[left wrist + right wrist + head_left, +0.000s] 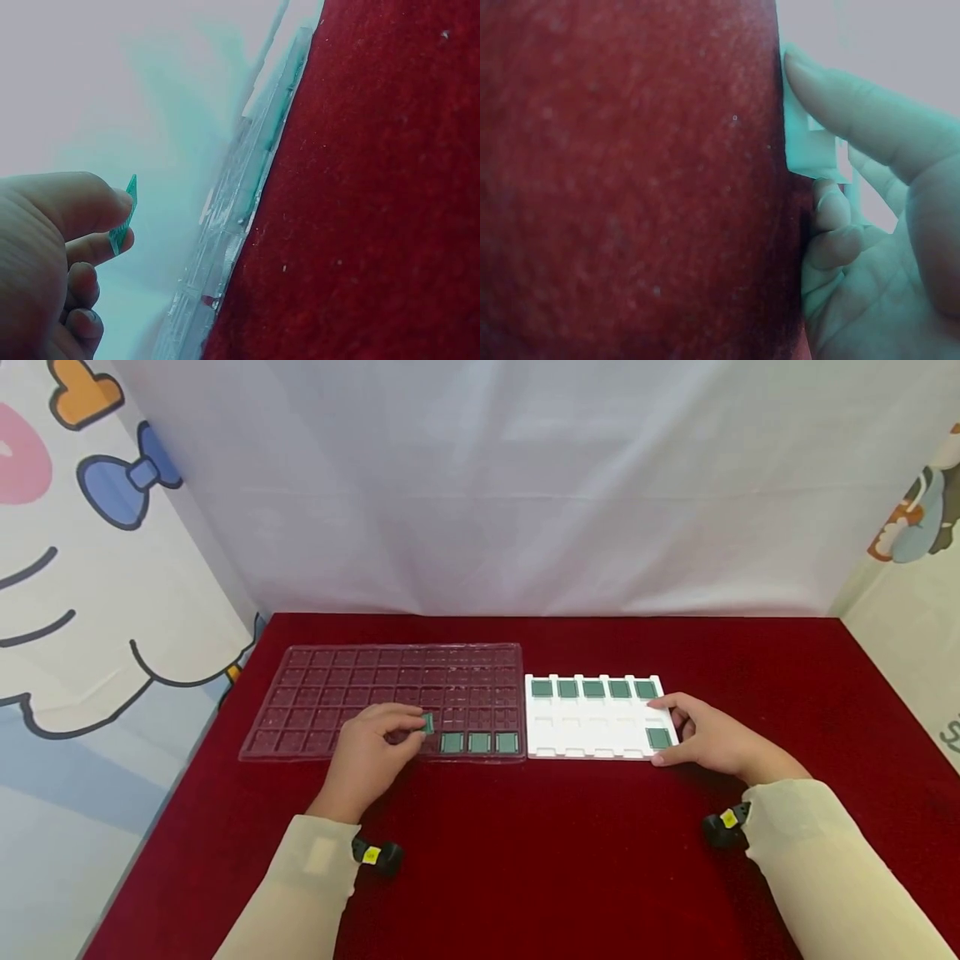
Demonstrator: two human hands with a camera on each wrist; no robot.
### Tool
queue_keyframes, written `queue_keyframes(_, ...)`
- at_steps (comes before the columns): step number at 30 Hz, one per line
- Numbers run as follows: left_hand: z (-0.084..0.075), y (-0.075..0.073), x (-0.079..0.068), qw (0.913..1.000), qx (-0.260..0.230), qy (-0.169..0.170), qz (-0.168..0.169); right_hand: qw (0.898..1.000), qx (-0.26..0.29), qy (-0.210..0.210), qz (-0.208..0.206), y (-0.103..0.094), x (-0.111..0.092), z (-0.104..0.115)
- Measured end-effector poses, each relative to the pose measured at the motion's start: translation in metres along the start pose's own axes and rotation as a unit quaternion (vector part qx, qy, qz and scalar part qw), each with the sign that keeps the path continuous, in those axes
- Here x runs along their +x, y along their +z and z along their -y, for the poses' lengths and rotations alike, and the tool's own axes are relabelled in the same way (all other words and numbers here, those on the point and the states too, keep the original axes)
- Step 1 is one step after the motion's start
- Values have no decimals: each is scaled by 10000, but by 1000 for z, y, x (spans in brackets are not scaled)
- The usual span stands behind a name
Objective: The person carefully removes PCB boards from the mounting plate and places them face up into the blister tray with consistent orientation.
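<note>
- Chip (428,724) (thin, green): pinched in the left hand (375,753), above the clear compartment tray (360,677) left of the white tray (585,742).
- Probably light, stiff, maybe brittle; I'd hold the edges.
- Right hand (720,739) grips white tray's right end.

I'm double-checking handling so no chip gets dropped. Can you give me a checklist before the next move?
1. Held chip gripped: ok, pinched between the thumb and finger of the left hand.
2. White tray steadied: ok, the right hand holds its right end.
3. Free room in the white tray: ok, its near row shows one chip, at the right end, and bare places left of it.
4. Held chip over the white tray: not ok, it is above the clear tray.
5. Held chip undamaged: cannot tell, too little of its faces shows.
</note>
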State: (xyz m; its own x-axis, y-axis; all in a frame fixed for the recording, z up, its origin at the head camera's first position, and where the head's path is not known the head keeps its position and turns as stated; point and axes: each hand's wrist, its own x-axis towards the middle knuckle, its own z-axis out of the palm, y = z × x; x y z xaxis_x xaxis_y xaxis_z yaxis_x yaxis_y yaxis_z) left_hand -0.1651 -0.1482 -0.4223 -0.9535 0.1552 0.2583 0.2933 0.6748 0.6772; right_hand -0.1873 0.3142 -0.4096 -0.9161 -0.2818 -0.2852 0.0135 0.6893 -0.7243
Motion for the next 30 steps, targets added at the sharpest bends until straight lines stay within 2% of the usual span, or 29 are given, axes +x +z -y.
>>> queue_keyframes(9,3,2,2,9999,69,41,107,10000,-10,62,14,-1,-1,2)
queue_keyframes(19,11,8,4,9980,381,242,452,10000,-43,85,20,0,-2,2)
queue_keyframes(30,15,7,3,9961,475,101,743,9999,-76,81,33,-1,-1,3)
